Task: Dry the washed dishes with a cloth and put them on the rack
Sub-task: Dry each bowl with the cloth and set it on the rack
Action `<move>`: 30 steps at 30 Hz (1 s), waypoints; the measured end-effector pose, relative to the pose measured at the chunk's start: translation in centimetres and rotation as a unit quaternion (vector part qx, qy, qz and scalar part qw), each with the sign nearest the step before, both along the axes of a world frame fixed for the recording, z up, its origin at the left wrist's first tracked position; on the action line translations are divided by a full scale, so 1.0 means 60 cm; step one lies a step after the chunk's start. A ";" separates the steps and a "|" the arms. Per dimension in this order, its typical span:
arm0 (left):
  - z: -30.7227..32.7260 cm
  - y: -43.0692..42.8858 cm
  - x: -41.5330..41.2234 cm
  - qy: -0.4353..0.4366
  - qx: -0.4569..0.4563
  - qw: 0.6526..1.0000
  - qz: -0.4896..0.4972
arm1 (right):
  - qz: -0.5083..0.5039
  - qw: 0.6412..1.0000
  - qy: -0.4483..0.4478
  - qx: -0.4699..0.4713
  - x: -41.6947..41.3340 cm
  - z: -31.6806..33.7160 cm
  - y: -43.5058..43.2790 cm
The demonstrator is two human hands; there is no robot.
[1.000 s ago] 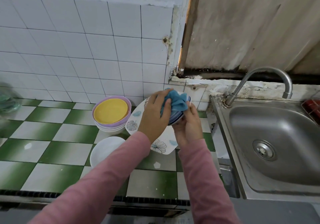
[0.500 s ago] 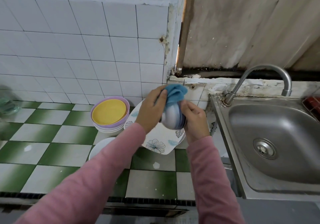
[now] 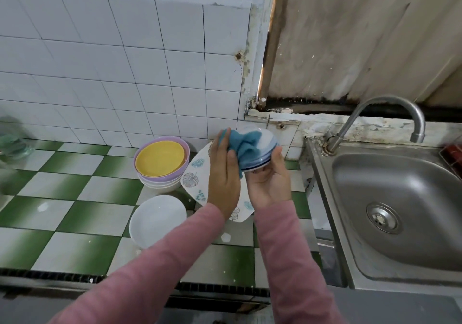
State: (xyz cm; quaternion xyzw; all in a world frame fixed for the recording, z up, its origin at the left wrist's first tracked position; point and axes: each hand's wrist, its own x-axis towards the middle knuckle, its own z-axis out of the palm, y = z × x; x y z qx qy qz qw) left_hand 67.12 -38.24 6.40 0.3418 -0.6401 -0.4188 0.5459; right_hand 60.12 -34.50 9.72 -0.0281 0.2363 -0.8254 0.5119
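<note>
My right hand (image 3: pixel 268 181) holds a small white bowl with blue rim stripes (image 3: pixel 267 146) from below, above the counter. My left hand (image 3: pixel 222 173) presses a blue cloth (image 3: pixel 246 146) into the bowl. Under my hands a white square plate with leaf prints (image 3: pixel 195 173) lies on the counter. To its left stands a stack of bowls with a yellow one inside a lilac one (image 3: pixel 161 158). A plain white bowl (image 3: pixel 157 220) sits in front of that stack.
The green and white checked counter (image 3: pixel 75 198) runs to the left. A steel sink (image 3: pixel 400 211) with a curved tap (image 3: pixel 390 113) is at the right. A red item in a wire holder (image 3: pixel 453 151) shows at the far right edge. White wall tiles stand behind.
The bowl has tipped from its underside facing me to its open side up. My right hand has shifted under it, and the cloth now lies inside the bowl.
</note>
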 end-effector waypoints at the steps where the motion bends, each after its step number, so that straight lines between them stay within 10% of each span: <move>1: -0.003 -0.001 0.003 -0.020 -0.041 0.999 0.001 | 0.000 1.000 0.009 0.010 0.002 -0.002 0.000; 11: 0.004 -0.015 0.030 -0.176 -0.196 0.964 0.035 | 0.031 0.935 0.337 0.103 0.015 0.025 0.006; 30: 0.051 -0.052 0.049 -0.119 -0.171 0.978 -0.025 | 0.068 0.934 0.325 0.132 0.003 0.005 0.009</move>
